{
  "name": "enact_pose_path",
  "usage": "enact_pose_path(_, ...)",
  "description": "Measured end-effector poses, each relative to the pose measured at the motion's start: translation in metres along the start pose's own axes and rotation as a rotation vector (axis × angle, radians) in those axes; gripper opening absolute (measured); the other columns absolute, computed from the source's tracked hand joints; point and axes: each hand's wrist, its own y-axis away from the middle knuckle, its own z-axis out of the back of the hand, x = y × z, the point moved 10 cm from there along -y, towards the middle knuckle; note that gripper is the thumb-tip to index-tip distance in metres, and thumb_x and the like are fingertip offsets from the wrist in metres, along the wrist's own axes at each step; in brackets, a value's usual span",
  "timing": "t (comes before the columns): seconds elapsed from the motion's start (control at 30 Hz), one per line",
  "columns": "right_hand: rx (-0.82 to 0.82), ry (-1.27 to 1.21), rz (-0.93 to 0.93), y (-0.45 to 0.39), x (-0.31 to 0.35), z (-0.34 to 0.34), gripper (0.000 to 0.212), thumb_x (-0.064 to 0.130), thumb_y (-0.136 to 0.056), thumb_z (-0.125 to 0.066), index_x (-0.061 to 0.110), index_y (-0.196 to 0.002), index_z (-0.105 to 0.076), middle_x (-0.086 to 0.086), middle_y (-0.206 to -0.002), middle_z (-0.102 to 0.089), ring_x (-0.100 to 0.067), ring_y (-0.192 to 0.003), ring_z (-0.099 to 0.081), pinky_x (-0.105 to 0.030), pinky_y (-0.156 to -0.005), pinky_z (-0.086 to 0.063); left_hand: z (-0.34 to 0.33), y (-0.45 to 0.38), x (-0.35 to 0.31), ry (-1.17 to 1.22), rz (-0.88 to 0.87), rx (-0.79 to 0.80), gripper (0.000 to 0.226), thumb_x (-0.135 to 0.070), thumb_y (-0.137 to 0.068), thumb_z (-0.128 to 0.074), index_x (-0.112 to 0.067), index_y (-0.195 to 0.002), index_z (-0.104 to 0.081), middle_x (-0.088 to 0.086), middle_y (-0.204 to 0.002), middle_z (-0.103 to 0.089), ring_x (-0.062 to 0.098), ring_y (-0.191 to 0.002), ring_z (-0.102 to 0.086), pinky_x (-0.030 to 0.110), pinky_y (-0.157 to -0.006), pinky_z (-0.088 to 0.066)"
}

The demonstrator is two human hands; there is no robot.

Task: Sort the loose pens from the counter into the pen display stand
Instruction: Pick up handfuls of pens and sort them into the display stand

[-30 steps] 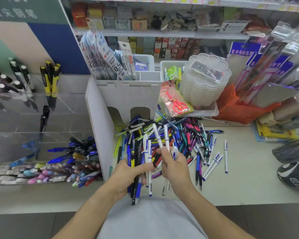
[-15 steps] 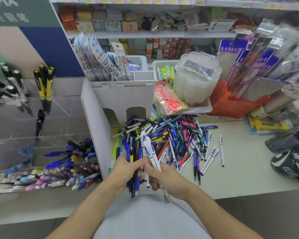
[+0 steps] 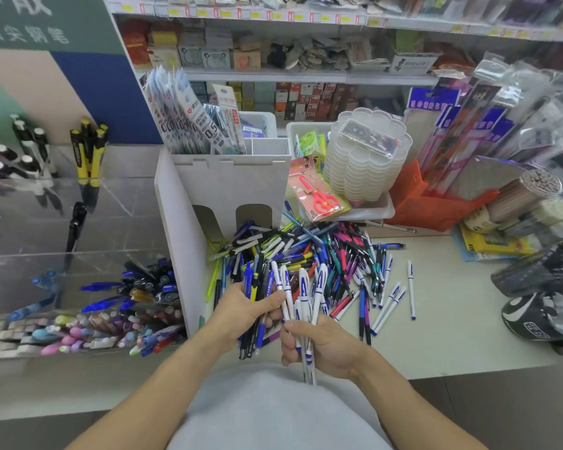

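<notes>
So the biggest thing in play was the clear acrylic pen display stand (image 3: pixel 78 287) filling the left of the frame, its lower trays already stuffed with blue and pastel pens, with a white divider panel (image 3: pixel 176 241) between it and the mess. My guess at the risk there: anything carried across had to clear that panel edge, and a full fist of pens could clip it and spray.

Next down, the pile of loose pens (image 3: pixel 306 251) sat in the middle of the frame on the pale worktop (image 3: pixel 452 319), spreading right toward a few strays like the lone white pen (image 3: pixel 410 289). The heap looked tangled, so pulling one out could have dragged neighbours with it, and the round barrels near the front edge could have rolled off onto the floor.

Then the hands, both low in the centre. The left hand (image 3: pixel 241 315) had its grip wrapped round a mixed bundle of dark and blue pens (image 3: pixel 255 319), and it looked overfull to me, pens poking out the bottom at different lengths. One could easily have slid out.

The right hand (image 3: pixel 325 347) was grasping a fan of white pens with blue lettering (image 3: pixel 301 297), fingers curled round the lower ends, tips splaying upward. Held that low, the bunch could have pivoted or scissored apart.

Smallest worry: the two bundles nearly touched, so the sorted whites could have got mixed back in with the others.
</notes>
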Motion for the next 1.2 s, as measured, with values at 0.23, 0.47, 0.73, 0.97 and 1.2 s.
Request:
enact_pose_path(0.23, 0.013, -0.091, -0.112, 0.006, -0.015, 0.005, 0.028, 0.032, -0.102, -0.057, 0.009, -0.087, -0.061, -0.016, -0.077, -0.062, -0.032, -0.071, -0.062, -0.041, -0.075, -0.053, -0.025, -0.019, -0.017, -0.098, -0.08, 0.064, 0.073, -0.051, -0.056, -0.091, -0.008, -0.108, -0.064, 0.014, -0.086, -0.074, 0.021, -0.069, -0.066, 0.048, -0.079, -0.058)
enact_pose_path(0.47, -0.019, -0.181, -0.21, 0.013, -0.03, 0.02, 0.018, 0.014, -0.099, -0.056, 0.005, -0.094, -0.07, -0.016, -0.079, -0.067, -0.032, -0.072, -0.069, -0.045, -0.08, -0.056, -0.057, -0.026, -0.025, -0.225, -0.121, 0.233, 0.052, -0.034, -0.076, -0.088, -0.02, -0.117, -0.059, -0.015, -0.096, -0.076, -0.001, -0.084, -0.07, 0.022, -0.079, -0.058)
enact_pose_path(0.73, -0.134, -0.135, -0.27, 0.02, -0.049, 0.036, 0.021, 0.022, -0.098, -0.064, 0.007, -0.084, -0.067, -0.012, -0.071, -0.067, -0.03, -0.073, -0.072, -0.044, -0.087, -0.058, -0.091, -0.026, -0.013, -0.35, -0.129, 0.371, 0.027, -0.032, -0.083, -0.082, -0.017, -0.102, -0.07, 0.001, -0.084, -0.074, 0.022, -0.069, -0.066, 0.034, -0.06, -0.055)
enact_pose_path(0.97, -0.279, -0.172, -0.134, 0.022, -0.043, 0.042, 0.013, 0.014, -0.1, -0.062, 0.002, -0.095, -0.062, -0.013, -0.074, -0.067, -0.028, -0.064, -0.068, -0.037, -0.062, -0.058, -0.083, -0.023, -0.001, -0.321, -0.113, 0.283, 0.025, -0.019, -0.081, -0.083, -0.009, -0.099, -0.07, -0.001, -0.08, -0.075, 0.01, -0.064, -0.068, 0.023, -0.06, -0.051)
enact_pose_path(1.2, -0.177, -0.243, -0.025, 0.017, -0.004, 0.032, 0.029, 0.04, -0.097, -0.054, 0.014, -0.084, -0.051, 0.004, -0.055, -0.03, -0.007, -0.041, -0.026, -0.02, -0.041, -0.028, -0.027, -0.009, -0.025, 0.0, -0.097, -0.008, 0.021, -0.01, -0.084, -0.079, -0.007, -0.102, -0.069, 0.006, -0.073, -0.07, 0.014, -0.048, -0.059, 0.026, -0.049, -0.051)
